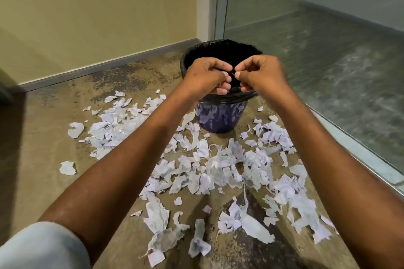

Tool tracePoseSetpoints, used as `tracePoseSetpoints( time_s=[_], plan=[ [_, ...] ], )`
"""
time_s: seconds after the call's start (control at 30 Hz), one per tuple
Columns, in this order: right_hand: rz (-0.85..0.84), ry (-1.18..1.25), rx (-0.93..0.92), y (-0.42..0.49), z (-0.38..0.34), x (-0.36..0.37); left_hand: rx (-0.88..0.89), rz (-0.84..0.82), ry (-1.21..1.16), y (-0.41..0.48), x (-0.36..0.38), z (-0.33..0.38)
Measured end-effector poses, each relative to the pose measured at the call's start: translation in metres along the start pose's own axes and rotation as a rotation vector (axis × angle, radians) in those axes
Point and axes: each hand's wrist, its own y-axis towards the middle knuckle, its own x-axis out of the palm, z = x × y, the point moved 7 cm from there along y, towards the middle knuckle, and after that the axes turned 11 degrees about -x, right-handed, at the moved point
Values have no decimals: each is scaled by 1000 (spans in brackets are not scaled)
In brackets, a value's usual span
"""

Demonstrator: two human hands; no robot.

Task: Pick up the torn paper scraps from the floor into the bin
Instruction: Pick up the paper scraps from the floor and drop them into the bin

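Several torn white paper scraps (209, 170) lie scattered over the floor in front of and on both sides of a blue bin (218, 118) with a black liner (238, 96). Both my hands hover over the bin's mouth, close together. My left hand (207, 76) has its fingers curled inward, and no paper shows in them. My right hand (260, 74) is curled the same way, its fingertips almost meeting those of the left. The hands hide the inside of the bin.
The bin stands in a corner, with a yellow wall (98, 11) and grey skirting (105, 67) behind and a glass panel (317, 50) on the right. The floor (39, 137) is worn and brownish. A lone scrap (67, 167) lies at the left.
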Motion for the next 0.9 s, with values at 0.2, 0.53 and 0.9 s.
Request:
tracePoseSetpoints(
  time_s=[0.2, 0.53, 0.9],
  plan=[
    [-272, -147, 125, -89, 28, 4, -163, -193, 248, -37, 18, -88],
    [-713, -424, 328, -206, 129, 42, -314, -562, 1085, -110, 61, -260],
    [-1052, -702, 363, -282, 182, 62, 3, -499, 1574, -169, 72, -331]
  ],
)
